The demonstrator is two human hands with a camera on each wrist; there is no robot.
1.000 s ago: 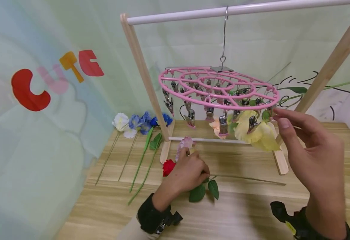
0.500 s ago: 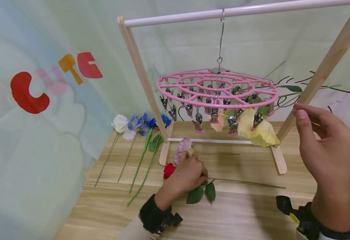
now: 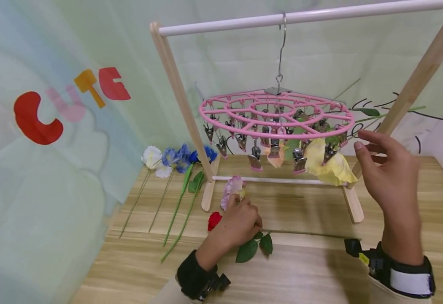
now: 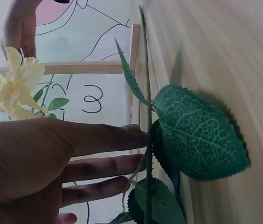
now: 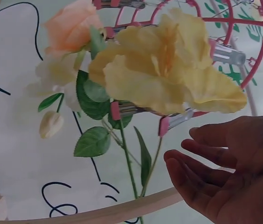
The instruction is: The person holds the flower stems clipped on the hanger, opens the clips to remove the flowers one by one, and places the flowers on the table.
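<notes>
A red rose [image 3: 214, 220] with a long stem [image 3: 309, 233] and green leaves [image 3: 247, 251] lies on the wooden table [image 3: 305, 274]. My left hand [image 3: 240, 221] rests over it, fingertips [image 4: 131, 135] pinching the stem [image 4: 146, 84] next to a leaf [image 4: 197, 140]; the thumb is hidden. My right hand [image 3: 388, 169] is raised beside the right rim of a pink clip hanger [image 3: 276, 116], fingers loosely spread and holding nothing. A yellow flower [image 3: 329, 166] and a peach flower [image 3: 276, 154] hang from its clips. In the right wrist view, the yellow flower [image 5: 169, 74] hangs just above my palm [image 5: 224, 172].
The hanger hooks on the white rod [image 3: 320, 17] of a wooden rack [image 3: 176, 97]. A pale pink flower [image 3: 233, 188] lies by my left hand. White and blue flowers [image 3: 176, 157] with thin stems lie at the left. A painted cloth backdrop hangs behind.
My right hand drew away to the right of the hanger's rim, then came back close to it. The hanger swung and levelled. My left hand stayed on the rose stem.
</notes>
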